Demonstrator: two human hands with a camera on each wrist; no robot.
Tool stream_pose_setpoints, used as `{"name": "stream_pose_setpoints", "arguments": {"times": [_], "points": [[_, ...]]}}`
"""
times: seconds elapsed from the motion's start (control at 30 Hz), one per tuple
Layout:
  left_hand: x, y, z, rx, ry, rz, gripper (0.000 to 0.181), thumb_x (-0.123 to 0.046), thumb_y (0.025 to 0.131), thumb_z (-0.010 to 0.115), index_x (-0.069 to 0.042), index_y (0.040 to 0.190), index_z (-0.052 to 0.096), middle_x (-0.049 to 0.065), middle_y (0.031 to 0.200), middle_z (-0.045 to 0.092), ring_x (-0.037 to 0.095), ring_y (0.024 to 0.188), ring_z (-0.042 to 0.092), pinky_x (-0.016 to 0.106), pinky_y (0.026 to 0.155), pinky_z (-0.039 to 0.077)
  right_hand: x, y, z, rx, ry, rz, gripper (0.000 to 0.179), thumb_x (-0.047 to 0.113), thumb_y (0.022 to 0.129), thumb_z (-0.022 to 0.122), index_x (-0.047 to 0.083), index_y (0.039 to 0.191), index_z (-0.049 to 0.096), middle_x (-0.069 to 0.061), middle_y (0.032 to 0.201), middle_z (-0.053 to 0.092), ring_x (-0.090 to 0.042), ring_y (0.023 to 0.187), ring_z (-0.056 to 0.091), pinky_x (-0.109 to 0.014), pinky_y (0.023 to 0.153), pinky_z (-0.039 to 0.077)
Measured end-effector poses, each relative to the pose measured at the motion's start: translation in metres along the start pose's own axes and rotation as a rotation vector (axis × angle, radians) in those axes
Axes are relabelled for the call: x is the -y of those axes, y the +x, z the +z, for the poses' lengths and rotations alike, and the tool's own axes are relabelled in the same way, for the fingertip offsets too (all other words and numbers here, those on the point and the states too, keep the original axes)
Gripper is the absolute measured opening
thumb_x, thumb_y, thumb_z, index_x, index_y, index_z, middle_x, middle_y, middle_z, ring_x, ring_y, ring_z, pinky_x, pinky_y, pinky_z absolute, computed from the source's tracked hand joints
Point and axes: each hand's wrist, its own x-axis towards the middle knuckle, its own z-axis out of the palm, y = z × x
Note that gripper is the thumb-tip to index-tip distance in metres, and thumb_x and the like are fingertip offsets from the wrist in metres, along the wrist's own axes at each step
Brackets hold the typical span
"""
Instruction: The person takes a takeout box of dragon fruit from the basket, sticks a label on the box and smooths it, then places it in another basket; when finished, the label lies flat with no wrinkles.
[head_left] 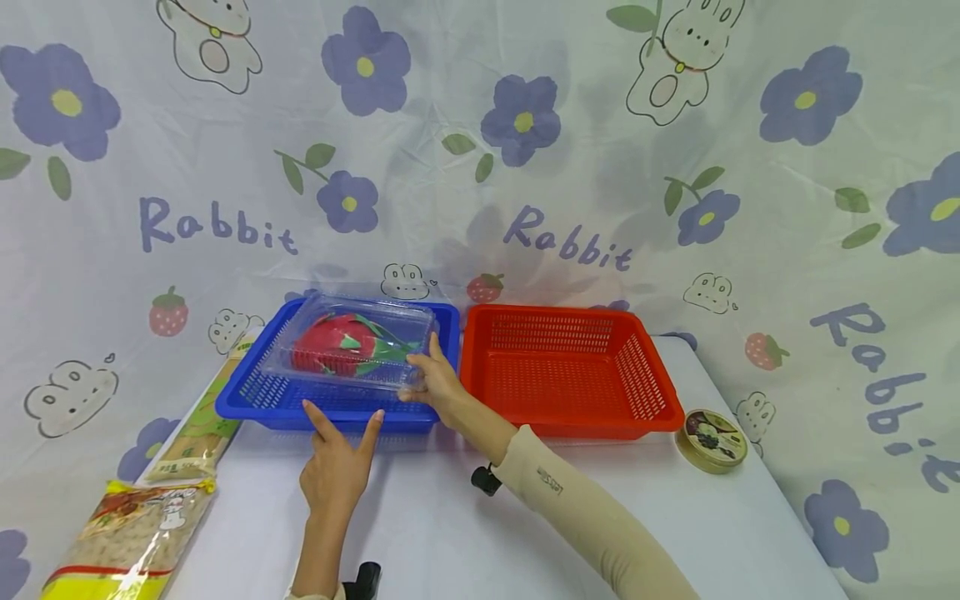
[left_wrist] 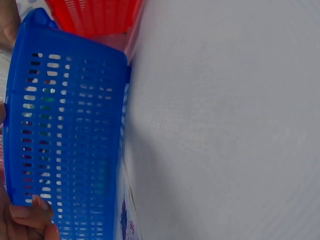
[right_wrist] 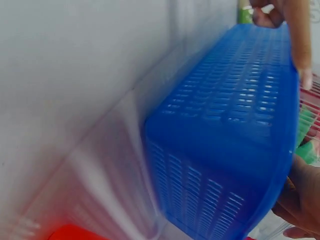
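Note:
A clear plastic container (head_left: pixel 285 357) is tilted over the blue basket (head_left: pixel 262 408). Through its plastic shows a pink dragon fruit (head_left: pixel 341 343) with green tips; I cannot tell whether it lies inside or beneath. My right hand (head_left: pixel 442 383) grips the container's right end, thumb and fingers around its edge. At the basket's front, my left hand (head_left: pixel 337 467) has its thumb and index finger stretched apart toward the rim, the other fingers bent. In the left wrist view, those bent fingers (left_wrist: pixel 32 215) lie close to the slotted basket wall.
A red basket (head_left: pixel 562 425) stands right of the blue one, with a round gold tin (head_left: pixel 712 442) beside it. On the left lie a green-and-tan package (head_left: pixel 198 437) and a yellow-edged food bag (head_left: pixel 131 542). A printed curtain (head_left: pixel 450 208) hangs behind the white table (head_left: pixel 442 525).

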Motion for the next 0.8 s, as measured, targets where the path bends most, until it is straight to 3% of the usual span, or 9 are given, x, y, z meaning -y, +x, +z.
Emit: {"name": "stream_pose_setpoints", "arguments": {"times": [0.23,0.8], "points": [[0.0,0.0,-0.001,0.005,-0.008,-0.002,0.12,-0.083,0.086,0.037,-0.005,0.153,-0.024,0.042,0.125,0.051,0.033,0.055,0.057,0.036,0.042,0.039,0.003,-0.008,-0.003,-0.009,0.022,-0.008,0.081,0.022,0.1,0.053,0.026,0.161,0.0,-0.027,0.145,0.04,-0.023,0.07,0.063,-0.04,0.08,0.058],[-0.001,-0.001,0.001,0.0,-0.015,-0.008,0.118,-0.081,0.087,0.039,-0.006,0.154,-0.024,0.041,0.122,0.051,0.03,0.053,0.053,0.036,0.042,0.036,0.004,-0.02,-0.012,-0.01,0.022,-0.011,0.079,0.02,0.1,0.052,0.027,0.161,0.002,-0.025,0.146,0.042,-0.029,0.081,0.066,-0.04,0.081,0.058]]}}
